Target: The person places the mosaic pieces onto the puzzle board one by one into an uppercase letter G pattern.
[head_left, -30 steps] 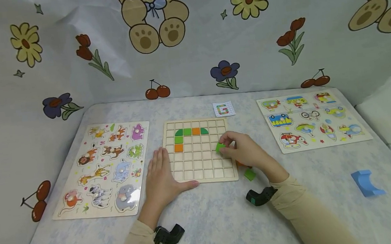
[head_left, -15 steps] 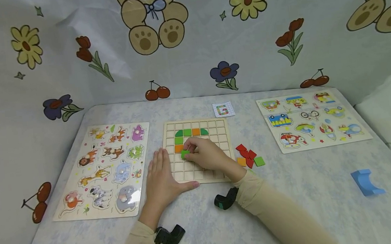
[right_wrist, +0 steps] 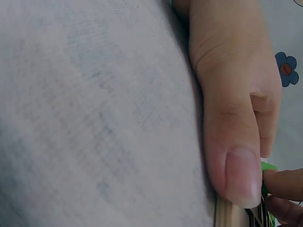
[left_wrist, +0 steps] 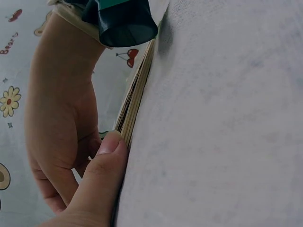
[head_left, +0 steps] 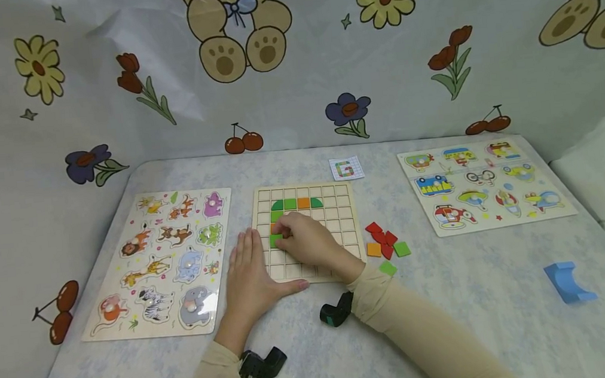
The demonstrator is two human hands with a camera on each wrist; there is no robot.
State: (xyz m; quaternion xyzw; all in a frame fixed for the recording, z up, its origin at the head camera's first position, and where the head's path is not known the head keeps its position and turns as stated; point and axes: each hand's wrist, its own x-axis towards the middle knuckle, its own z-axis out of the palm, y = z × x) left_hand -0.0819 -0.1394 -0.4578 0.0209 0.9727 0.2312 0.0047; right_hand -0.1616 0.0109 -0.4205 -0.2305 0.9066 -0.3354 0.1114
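Apparently mid-placement: right hand (head_left: 311,239) pinches green tile (head_left: 274,241) on grid board (head_left: 347,226), left hand (head_left: 251,277) splayed at corner; next likely needs pressing flat.

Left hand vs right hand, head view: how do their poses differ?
The left hand has straight fingers beside the left edge of the grid board; the right hand has bent fingers, pinching a green tile.
The left hand has its thumb out along the near edge; the right hand is over the cells.
Shared: beige sleeves.
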